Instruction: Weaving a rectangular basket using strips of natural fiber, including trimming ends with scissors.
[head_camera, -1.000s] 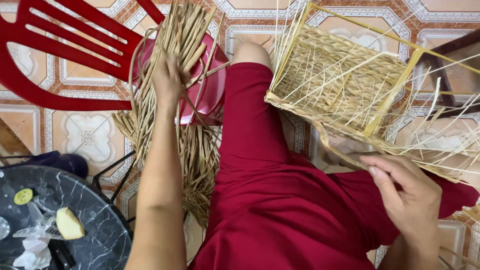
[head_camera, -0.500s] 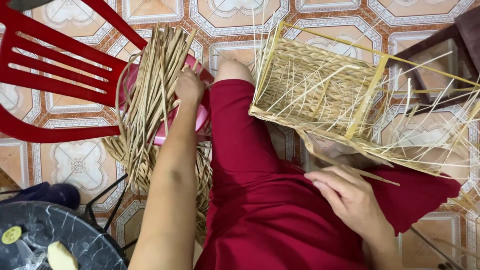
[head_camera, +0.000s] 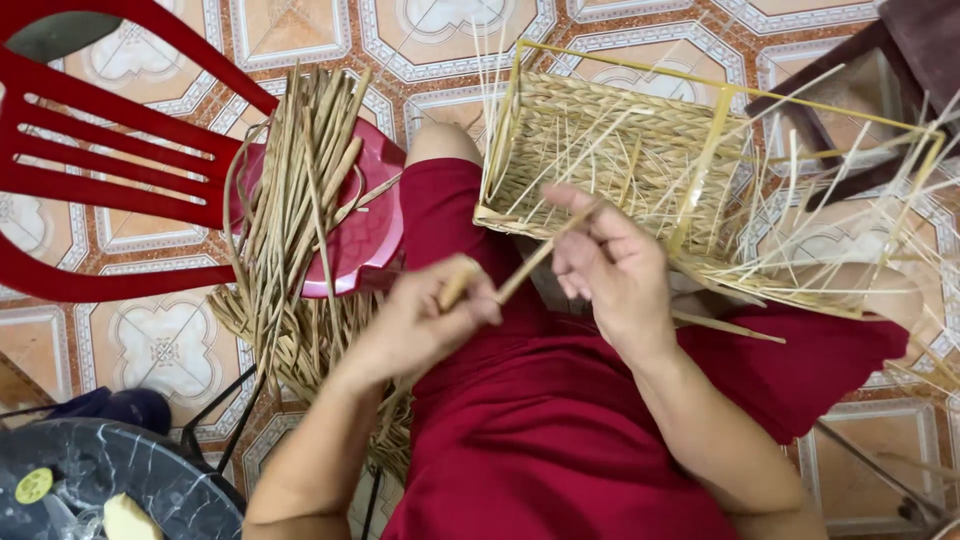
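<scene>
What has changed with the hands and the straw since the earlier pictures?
The left hand came back from the straw bundle on the red chair holding one straw strand. The right hand rose from the lap and pinched the strand's other end. The half-woven basket stayed on the lap, the bundle on the chair.

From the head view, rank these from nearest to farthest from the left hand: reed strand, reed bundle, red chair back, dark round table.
1. Reed strand: held in the left hand, running to the right hand.
2. Reed bundle: just left, draped over the chair seat.
3. Dark round table: lower left corner.
4. Red chair back: upper left. Items 3 and 4 are close to call.
</scene>
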